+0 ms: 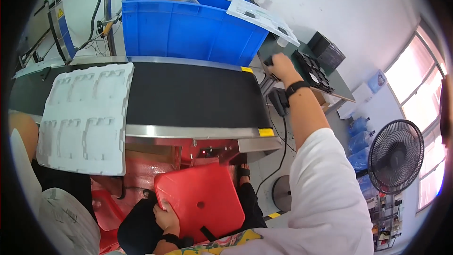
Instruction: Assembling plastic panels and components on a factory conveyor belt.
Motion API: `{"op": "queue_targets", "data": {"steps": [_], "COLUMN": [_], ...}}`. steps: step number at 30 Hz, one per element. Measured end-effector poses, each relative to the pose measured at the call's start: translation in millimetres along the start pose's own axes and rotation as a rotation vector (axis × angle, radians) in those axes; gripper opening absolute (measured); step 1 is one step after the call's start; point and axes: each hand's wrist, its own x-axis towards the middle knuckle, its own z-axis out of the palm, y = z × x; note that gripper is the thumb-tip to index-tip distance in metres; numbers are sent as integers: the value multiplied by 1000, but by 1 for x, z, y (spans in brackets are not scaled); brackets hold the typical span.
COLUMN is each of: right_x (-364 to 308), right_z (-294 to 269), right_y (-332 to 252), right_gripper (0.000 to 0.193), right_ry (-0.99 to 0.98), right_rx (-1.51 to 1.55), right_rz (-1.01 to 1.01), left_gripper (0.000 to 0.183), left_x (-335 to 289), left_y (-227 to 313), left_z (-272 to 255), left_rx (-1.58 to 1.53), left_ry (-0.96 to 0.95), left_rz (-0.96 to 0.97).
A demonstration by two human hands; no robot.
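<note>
My left hand [167,218], a dark band at its wrist, grips the left edge of a red plastic stool [214,193]. The stool's square seat has a round hole in the middle and is held over dark-trousered legs, below the conveyor. My right arm stretches forward past the conveyor's right end. My right hand [284,69] is closed around something dark and small that I cannot make out, beside the far table. Below that hand hangs a black device [279,101] with a cable.
A white moulded tray [85,115] overhangs the near edge of the black conveyor belt [193,97]. Behind stands a blue bin [188,33] with a white panel [259,16] across its corner. Another person sits at the left. A black fan [395,156] stands right; a table [347,92] holds black parts.
</note>
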Motion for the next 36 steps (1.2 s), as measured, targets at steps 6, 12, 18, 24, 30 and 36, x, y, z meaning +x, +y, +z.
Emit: {"op": "queue_targets", "data": {"steps": [6,12,18,24,30,36], "right_x": [17,52,32,-56,-214,-264], "right_z": [37,72,41,-29,-116,-101], "right_y": [51,80,68,-11,-153,-199], "right_gripper": [33,36,64,72,93,72], "right_ry": [26,-111,-325,353,108,132], "right_rx": [25,241,352,550,539,393], "right_rz": [117,85,186,-126,-817,-805], "left_gripper": [46,45,45,48,60,62], "left_x": [4,3,3,-1,4,28], "left_y": [-4,-1,-1,7,0,-38], "left_z": [-1,-10,-7,-5,-20,-42], "left_rx": [28,34,51,77,48,-9], "left_ry": [-17,1,-21,13,-147,-287], "left_rz": [-2,-10,-17,17,-19,113]}}
